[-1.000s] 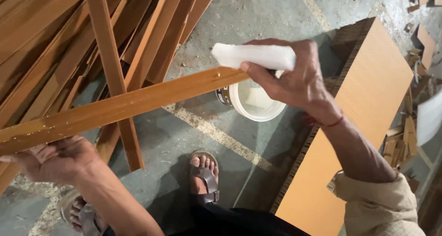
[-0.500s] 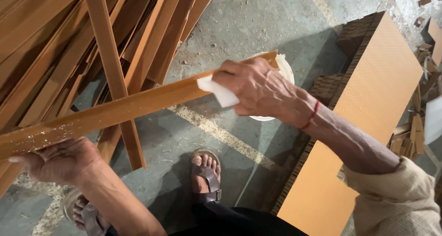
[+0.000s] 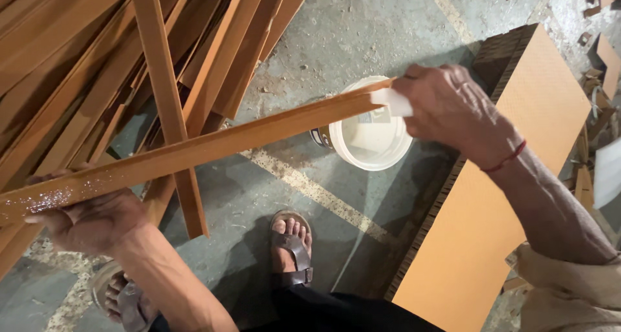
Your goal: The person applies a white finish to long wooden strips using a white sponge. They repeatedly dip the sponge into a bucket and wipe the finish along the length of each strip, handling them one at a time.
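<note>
Wooden strip (image 3: 213, 144): left hand (image 3: 87, 219) fingers clamped underneath; right hand (image 3: 453, 109) fingers pinching white pad (image 3: 391, 102).

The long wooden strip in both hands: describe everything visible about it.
The wooden strip is long, narrow and orange-brown, held nearly level, rising slightly to the right. The left hand grips its near end, where the surface glistens wet. The right hand presses a white pad against its far end, above the white bucket.

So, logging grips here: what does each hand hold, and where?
Left hand supports the long wooden strip from beneath near its glossy end; right hand pinches a white pad at the far end.
</note>
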